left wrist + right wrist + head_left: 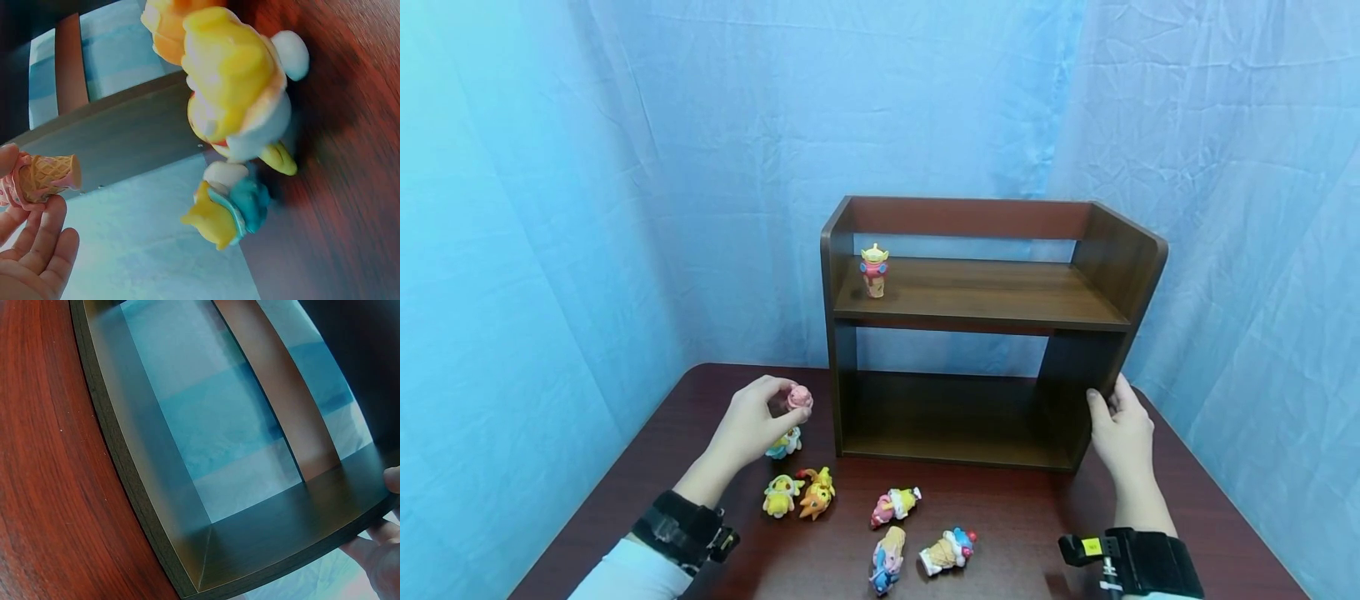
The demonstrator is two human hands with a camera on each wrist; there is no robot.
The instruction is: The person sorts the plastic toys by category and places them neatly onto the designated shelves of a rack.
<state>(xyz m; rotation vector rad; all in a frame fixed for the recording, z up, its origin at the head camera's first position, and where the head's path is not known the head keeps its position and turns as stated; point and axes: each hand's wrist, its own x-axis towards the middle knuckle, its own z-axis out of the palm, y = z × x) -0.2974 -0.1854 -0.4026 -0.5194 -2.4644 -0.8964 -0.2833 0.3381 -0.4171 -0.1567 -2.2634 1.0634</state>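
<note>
My left hand (758, 421) pinches a small pink figurine (800, 397) between thumb and fingers, left of the shelf. In the left wrist view its waffle-cone base (53, 175) points away from the palm. With my right hand (1123, 429) I grip the front edge of the right side panel of a dark brown two-tier shelf (985, 321); in the right wrist view the thumb lies inside the panel and the fingers outside. A green three-eyed alien figurine (874, 271) stands upright at the left end of the upper tier.
Below my left hand lies a yellow and teal figurine (785, 443). Nearer are a yellow figurine (782, 496) and an orange-yellow one (817, 492). In front of the shelf lie a pink-yellow figurine (895, 506), a blue cone figurine (888, 560) and a cherry-topped cone figurine (948, 551).
</note>
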